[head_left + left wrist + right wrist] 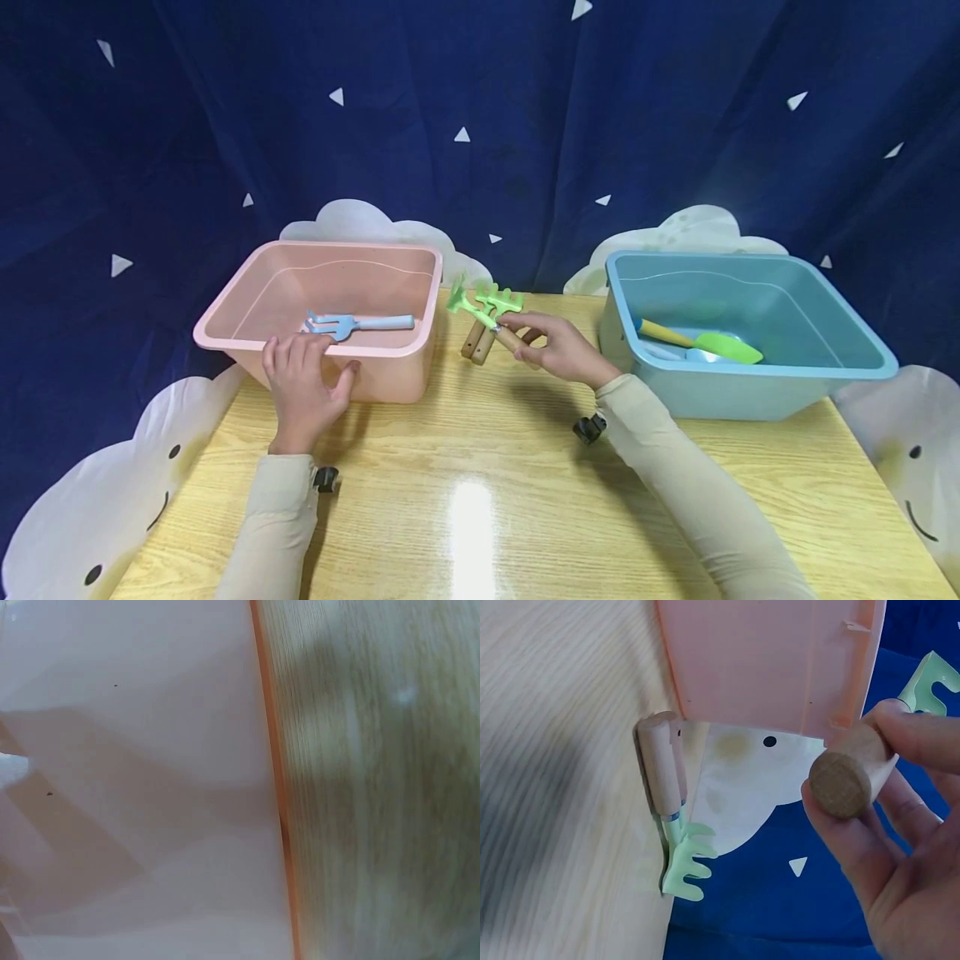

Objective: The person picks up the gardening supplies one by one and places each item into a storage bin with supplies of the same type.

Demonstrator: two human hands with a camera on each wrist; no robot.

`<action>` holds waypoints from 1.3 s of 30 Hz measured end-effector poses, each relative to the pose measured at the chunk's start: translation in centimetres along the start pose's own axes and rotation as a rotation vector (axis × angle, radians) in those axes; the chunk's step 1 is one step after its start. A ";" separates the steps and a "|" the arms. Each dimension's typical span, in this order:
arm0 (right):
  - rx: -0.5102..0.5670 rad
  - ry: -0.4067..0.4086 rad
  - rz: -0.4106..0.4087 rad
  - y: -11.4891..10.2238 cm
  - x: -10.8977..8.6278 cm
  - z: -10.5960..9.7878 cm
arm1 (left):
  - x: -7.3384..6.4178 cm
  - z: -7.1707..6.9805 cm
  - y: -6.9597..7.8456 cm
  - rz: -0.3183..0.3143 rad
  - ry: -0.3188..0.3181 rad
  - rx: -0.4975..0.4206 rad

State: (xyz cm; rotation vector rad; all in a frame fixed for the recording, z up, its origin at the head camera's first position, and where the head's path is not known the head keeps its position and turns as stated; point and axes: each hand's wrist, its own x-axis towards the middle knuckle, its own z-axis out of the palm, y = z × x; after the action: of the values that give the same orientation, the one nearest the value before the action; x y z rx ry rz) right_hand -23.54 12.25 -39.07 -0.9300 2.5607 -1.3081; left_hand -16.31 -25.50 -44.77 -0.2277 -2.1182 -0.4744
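Above the wood-grained counter (405, 467), your right hand (558, 346) is pinching a green-headed rake (483, 317) by its round wooden handle (510, 339), angling it toward the smooth pink plastic bin (390, 379). Your left hand (306, 392) is gripping that bin's front rim (382, 351), fingers hooking over it.

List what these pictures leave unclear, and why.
Head: near floor of the pink bin, behind its front wall.
Head: part of the pale blue tool, behind the blue bin's front wall.
Right wrist: tip of the held tool, past the right edge.
Left wrist: what the white patch is, cut by the left edge.
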 end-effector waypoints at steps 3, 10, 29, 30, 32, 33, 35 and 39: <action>0.006 -0.002 0.001 -0.4 0.4 -0.2 | 0.0 0.1 0.0 -0.001 0.003 -0.004; 0.009 0.011 -0.024 -1.3 1.4 -0.8 | 0.0 0.1 0.0 0.010 0.013 0.000; 0.050 -0.057 -0.006 -3.9 4.8 -3.0 | 0.0 0.2 -0.2 0.014 0.008 0.004; 0.059 -0.064 -0.003 -4.1 5.0 -3.2 | 0.0 0.3 -0.2 0.015 0.007 0.002; 0.072 -0.077 0.003 -4.4 5.3 -3.4 | -0.1 0.3 -0.3 0.021 0.012 0.005; 0.079 -0.082 0.004 -4.6 5.5 -3.5 | -0.1 0.3 -0.3 0.023 0.016 0.006; 0.090 -0.095 0.001 -4.9 5.8 -3.6 | -0.1 0.3 -0.3 0.025 0.021 0.009; 0.108 -0.125 0.000 -5.6 6.8 -3.6 | -0.1 0.3 -0.3 0.020 0.025 0.003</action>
State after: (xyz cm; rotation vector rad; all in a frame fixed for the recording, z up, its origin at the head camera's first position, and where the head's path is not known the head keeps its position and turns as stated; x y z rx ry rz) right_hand -27.70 8.37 -31.39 -0.9596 2.3717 -1.3286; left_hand -16.61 -25.66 -45.04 -0.2402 -2.0899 -0.4604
